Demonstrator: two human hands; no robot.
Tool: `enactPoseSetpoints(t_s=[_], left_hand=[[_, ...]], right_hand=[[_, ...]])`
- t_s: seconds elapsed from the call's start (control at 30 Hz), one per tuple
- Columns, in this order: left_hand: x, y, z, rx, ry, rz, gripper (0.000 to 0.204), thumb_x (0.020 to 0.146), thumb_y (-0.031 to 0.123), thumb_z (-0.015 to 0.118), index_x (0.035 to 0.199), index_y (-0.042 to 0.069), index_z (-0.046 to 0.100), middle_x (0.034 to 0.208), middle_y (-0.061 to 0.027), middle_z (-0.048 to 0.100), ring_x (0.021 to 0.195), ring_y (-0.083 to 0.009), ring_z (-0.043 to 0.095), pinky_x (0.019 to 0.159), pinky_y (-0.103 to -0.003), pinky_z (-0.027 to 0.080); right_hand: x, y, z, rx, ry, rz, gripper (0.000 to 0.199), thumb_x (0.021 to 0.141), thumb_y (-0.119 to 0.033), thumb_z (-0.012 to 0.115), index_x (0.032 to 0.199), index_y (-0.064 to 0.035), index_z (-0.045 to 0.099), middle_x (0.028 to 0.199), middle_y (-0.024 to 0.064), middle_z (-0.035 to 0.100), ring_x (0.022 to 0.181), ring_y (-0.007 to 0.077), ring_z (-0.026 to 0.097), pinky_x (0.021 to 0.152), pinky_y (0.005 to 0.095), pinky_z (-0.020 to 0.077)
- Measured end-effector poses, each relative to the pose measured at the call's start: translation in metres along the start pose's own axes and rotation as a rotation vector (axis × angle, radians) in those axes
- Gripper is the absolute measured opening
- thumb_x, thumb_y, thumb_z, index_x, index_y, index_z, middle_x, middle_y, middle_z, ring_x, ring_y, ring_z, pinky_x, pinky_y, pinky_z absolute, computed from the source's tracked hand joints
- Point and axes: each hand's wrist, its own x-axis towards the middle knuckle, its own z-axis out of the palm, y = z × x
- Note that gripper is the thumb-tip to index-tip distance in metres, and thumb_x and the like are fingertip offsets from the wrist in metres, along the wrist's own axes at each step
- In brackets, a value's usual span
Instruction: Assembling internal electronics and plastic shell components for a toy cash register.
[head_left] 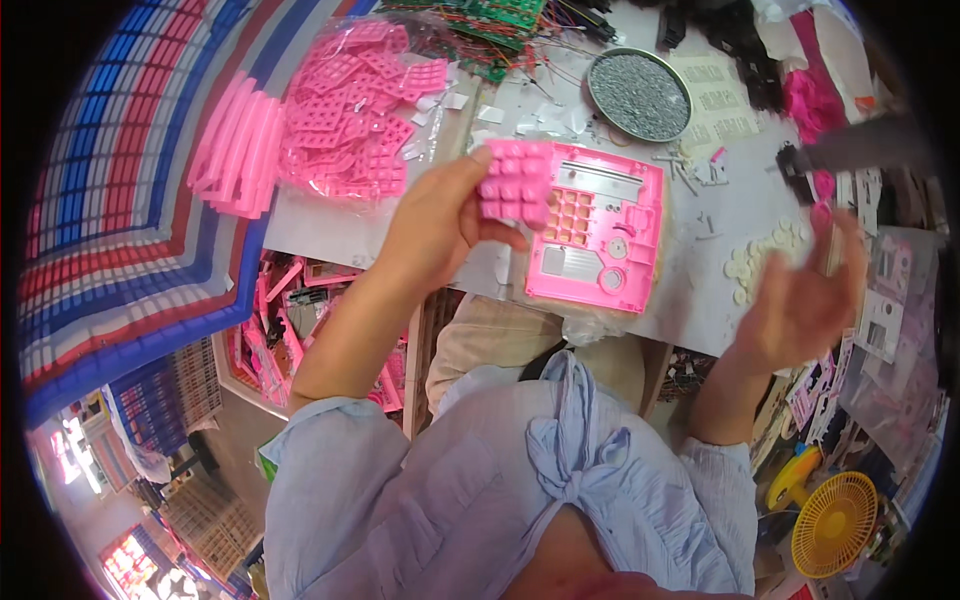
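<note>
My left hand (440, 215) grips a pink keypad piece (516, 182) with rows of raised square buttons, thumb and fingers at its left edge. The piece is held over the upper left of a pink plastic housing (640, 250), which lies on the table in front of me. The housing has a grid of square openings (570, 216), silver plates and round recesses. Off to the right, my right hand (805, 300) is raised and blurred, its thumb and fingers apart, with nothing visible in it. A dark, blurred tool (850, 150) hangs just beyond it.
Pink keypad pieces (345, 120) are heaped in a clear bag at the far left, beside pink strips (238, 150). A round tray of small metal parts (640, 95) and green circuit boards (490, 25) lie at the back. Small whitish discs (765, 262) sit near my right hand.
</note>
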Motion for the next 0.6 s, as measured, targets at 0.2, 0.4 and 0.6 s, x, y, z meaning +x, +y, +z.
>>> enactPoseSetpoints(t_s=[0.2,0.4,0.6], left_hand=[[-0.018,-0.029,0.042,-0.230,-0.042,-0.142,0.047,0.110,0.033,0.039,0.130,-0.006,0.056,0.116,-0.0198,0.069,0.101,-0.0270,0.070,0.081,-0.039,0.060],[-0.035,-0.039,0.035,-0.215,-0.168,-0.386,0.041,0.110,0.026,0.041,0.127,-0.006,0.059,0.122,-0.0161,0.067,0.111,-0.0253,0.067,0.094,-0.038,0.054],[-0.042,-0.047,-0.008,0.718,-0.118,0.118,0.025,0.104,0.017,0.054,0.105,-0.003,0.069,0.099,-0.0082,0.070,0.086,-0.0163,0.065,0.078,-0.029,0.051]], right_hand=[[-0.010,-0.035,0.043,-0.039,-0.529,-0.101,0.043,0.063,-0.002,0.076,0.105,-0.0119,0.072,0.112,0.0071,0.067,0.104,0.0327,0.059,0.091,0.0384,0.0491],[-0.027,-0.029,0.046,0.128,-0.617,-0.122,0.024,0.072,-0.010,0.079,0.096,-0.0100,0.073,0.096,0.0057,0.069,0.089,0.0265,0.062,0.073,0.0364,0.0528],[-0.027,-0.018,0.050,0.223,-0.798,0.416,0.014,0.085,-0.018,0.076,0.093,-0.0067,0.074,0.082,0.0078,0.069,0.080,0.0261,0.063,0.068,0.0377,0.0516]])
